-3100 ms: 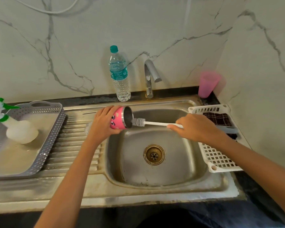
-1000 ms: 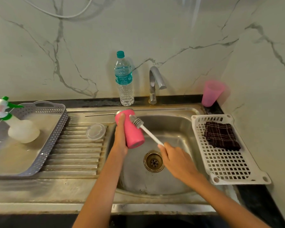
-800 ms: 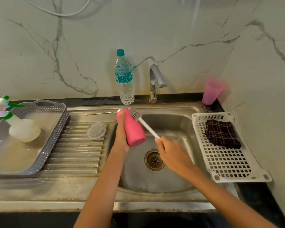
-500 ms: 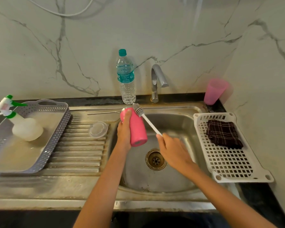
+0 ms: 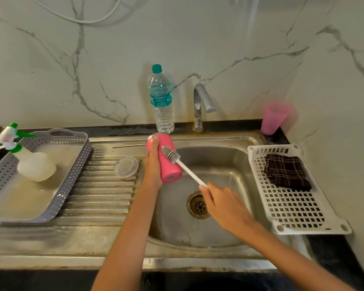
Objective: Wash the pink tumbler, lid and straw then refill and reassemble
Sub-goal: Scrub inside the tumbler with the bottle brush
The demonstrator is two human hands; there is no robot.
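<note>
Over the steel sink (image 5: 229,156), left hand (image 5: 153,164) gripping pink tumbler (image 5: 168,162), right hand (image 5: 223,204) pinching brush (image 5: 183,164) against it

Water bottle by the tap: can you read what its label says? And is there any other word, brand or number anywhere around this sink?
Water bottle label: white print on teal, too small and blurred to read.
Pink tumbler in the left hand: no writing on the side shown.
Spray bottle and brush: no print visible.
Nothing else here carries readable text.
</note>
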